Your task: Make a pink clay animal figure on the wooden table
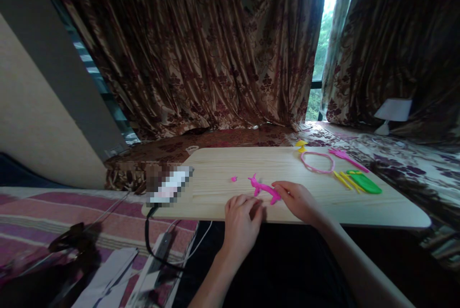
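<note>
A pink clay figure (264, 187) with small legs lies on the light wooden table (215, 169) near its front edge. My right hand (296, 199) pinches the right end of that figure between thumb and fingers. My left hand (242, 219) rests just left of it at the table's edge, fingers curled down, and I cannot see whether anything is under them. A small pink clay crumb (234, 179) sits apart, to the left of the figure.
Further right on the table lie a pink ring (317, 162), a pink tool (347, 157), yellow sticks (345, 181), a green piece (366, 183) and yellow bits (301, 145). A blurred object (167, 186) with a black cable sits at the left edge. Curtains hang behind.
</note>
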`<act>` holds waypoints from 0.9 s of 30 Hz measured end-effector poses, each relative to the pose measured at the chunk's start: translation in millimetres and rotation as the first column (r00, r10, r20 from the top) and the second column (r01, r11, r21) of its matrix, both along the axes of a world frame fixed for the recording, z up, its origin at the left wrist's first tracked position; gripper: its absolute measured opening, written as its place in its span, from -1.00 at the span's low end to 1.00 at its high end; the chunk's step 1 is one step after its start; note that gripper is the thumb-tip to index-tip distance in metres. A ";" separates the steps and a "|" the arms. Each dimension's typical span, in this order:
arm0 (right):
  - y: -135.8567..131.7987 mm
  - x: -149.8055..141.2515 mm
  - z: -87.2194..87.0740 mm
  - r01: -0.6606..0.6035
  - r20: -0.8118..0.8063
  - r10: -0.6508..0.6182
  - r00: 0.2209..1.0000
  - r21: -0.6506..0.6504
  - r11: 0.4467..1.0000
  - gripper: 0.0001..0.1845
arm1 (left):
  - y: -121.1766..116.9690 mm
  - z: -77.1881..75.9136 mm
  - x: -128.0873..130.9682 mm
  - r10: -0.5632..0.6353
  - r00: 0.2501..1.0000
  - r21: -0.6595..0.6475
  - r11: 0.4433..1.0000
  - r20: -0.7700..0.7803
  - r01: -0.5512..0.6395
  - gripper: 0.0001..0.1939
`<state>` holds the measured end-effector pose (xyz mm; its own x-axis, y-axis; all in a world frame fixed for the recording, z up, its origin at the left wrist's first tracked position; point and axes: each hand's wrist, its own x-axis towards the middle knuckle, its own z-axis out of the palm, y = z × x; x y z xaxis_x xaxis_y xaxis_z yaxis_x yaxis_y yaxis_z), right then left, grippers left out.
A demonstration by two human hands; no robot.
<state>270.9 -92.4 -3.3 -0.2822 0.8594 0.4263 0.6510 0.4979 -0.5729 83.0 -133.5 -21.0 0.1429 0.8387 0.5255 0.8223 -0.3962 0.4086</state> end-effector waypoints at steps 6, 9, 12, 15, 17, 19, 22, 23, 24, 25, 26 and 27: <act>10.3 18.2 -17.2 -0.036 -0.128 0.030 0.991 -0.048 0.998 -0.71 | 5.8 -1.6 24.5 -0.044 0.999 0.003 0.999 0.008 0.044 -0.85; 9.7 15.4 -19.8 -0.080 -0.177 0.069 0.982 -0.055 0.995 -0.71 | 10.5 -2.7 28.0 -0.043 0.999 0.001 0.999 0.007 0.043 -0.87; 8.0 9.3 -19.2 -0.102 -0.221 0.086 0.972 -0.064 0.993 -0.70 | 12.7 -3.4 25.8 -0.036 0.999 -0.005 0.999 0.008 0.036 -0.87; 6.7 4.0 -20.0 -0.115 -0.250 0.094 0.964 -0.069 0.991 -0.66 | 13.4 -4.0 21.4 -0.030 0.999 -0.014 0.999 0.019 0.031 -0.85; 5.5 0.3 -20.6 -0.115 -0.258 0.095 0.961 -0.063 0.991 -0.66 | 13.5 -4.5 18.9 -0.032 0.999 -0.021 0.999 0.032 0.032 -0.84; 3.6 -4.1 -20.0 -0.124 -0.258 0.107 0.960 -0.052 0.991 -0.67 | 13.5 -5.2 17.0 -0.034 0.998 -0.026 0.999 0.046 0.035 -0.84; 0.2 -11.6 -16.9 -0.164 -0.260 0.147 0.954 -0.045 0.985 -0.68 | 13.4 -5.7 14.8 -0.034 0.997 -0.030 0.999 0.066 0.036 -0.83; -0.9 -13.9 -15.9 -0.175 -0.263 0.157 0.952 -0.047 0.983 -0.69 | 13.5 -5.7 14.0 -0.035 0.997 -0.030 0.999 0.073 0.037 -0.83; -1.8 -15.8 -15.2 -0.184 -0.265 0.165 0.950 -0.050 0.982 -0.69 | 13.8 -5.5 13.3 -0.036 0.996 -0.031 0.999 0.080 0.038 -0.83; -2.6 -17.4 -15.0 -0.190 -0.266 0.170 0.949 -0.052 0.980 -0.70 | 14.1 -5.4 12.5 -0.037 0.996 -0.031 0.999 0.087 0.040 -0.83; -3.2 -18.4 -15.3 -0.190 -0.266 0.169 0.949 -0.054 0.980 -0.71 | 14.5 -5.2 11.7 -0.040 0.995 -0.032 0.999 0.095 0.043 -0.84; -3.6 -19.0 -16.1 -0.182 -0.264 0.162 0.951 -0.056 0.982 -0.71 | 15.0 -5.1 10.9 -0.044 0.994 -0.033 0.998 0.103 0.048 -0.84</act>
<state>251.9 -96.0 -19.4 -0.3185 0.8411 0.4373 0.3849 0.5363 -0.7512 93.8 -118.5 -26.1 0.1290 0.8506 0.5098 0.7568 -0.4166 0.5037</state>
